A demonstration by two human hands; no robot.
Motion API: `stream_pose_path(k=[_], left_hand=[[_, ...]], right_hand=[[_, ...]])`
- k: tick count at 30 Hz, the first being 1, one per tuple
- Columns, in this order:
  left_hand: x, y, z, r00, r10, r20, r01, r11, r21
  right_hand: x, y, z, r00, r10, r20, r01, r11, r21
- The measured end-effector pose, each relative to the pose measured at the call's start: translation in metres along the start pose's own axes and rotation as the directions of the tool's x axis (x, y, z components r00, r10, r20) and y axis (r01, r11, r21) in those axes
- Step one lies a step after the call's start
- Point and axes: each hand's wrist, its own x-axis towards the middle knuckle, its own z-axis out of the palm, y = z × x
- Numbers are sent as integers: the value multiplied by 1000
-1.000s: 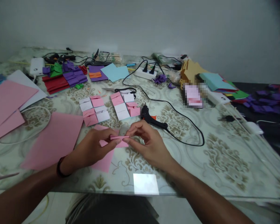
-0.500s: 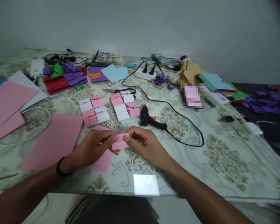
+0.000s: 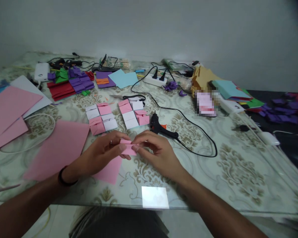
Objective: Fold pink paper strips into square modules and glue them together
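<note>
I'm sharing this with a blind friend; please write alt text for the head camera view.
A person's left hand and right hand pinch a small folded pink paper above a floral-patterned table. Beyond them lie two pink-and-white checkered paper pieces and a black glue gun, with a larger pink sheet to the left.

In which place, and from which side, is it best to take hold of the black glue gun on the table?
Best by its long black grip, probably coming from above at the near right. The glue gun lies on its side, nozzle pointing to the far side, while the grip slants toward the near right, where the cord leaves its end.
</note>
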Motion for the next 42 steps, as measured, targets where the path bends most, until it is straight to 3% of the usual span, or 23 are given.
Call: stream_pose_path(k=[5, 11, 17, 22, 24, 27, 30, 32, 34, 37, 42], left_hand=[[0, -9, -3, 999, 3, -53, 8, 980, 197], [-1, -9, -5, 996, 63, -59, -51, 980, 192], [-4, -10, 0, 999, -27, 47, 29, 999, -40], [-1, -12, 0, 998, -36, -50, 38, 999, 39], [0, -13, -2, 994, -45, -97, 51, 997, 65], [2, -14, -4, 990, -61, -125, 64, 998, 21], [3, -16, -4, 983, -40, -181, 39, 999, -7], [3, -16, -5, 972, 6, -233, -2, 1000, 17], [3, -17, -6, 963, 63, -261, -41, 995, 88], [1, -16, -7, 972, 102, -212, -47, 967, 249], [-1, -9, -9, 981, 100, -166, -35, 933, 359]], right_hand=[[-1, 2, 1, 994, -106, 20, 106, 994, -29], [-1, -1, -1, 982, -179, 65, 186, 975, -122], [-1, 0, 1, 988, -152, 3, 151, 979, -138], [6, -5, -16, 989, -121, 88, 138, 963, -229], [11, 0, -38, 997, -75, 30, 81, 913, -399], [15, 20, -77, 992, 46, -120, -114, 742, -661], [17, 42, -102, 964, 244, -103, -226, 557, -799], [18, 51, -107, 937, 338, -89, -259, 503, -824], [20, 55, -105, 924, 373, -87, -276, 491, -826], [24, 55, -100, 921, 378, -92, -291, 513, -808], [28, 41, -102, 928, 317, -198, -363, 637, -680]])
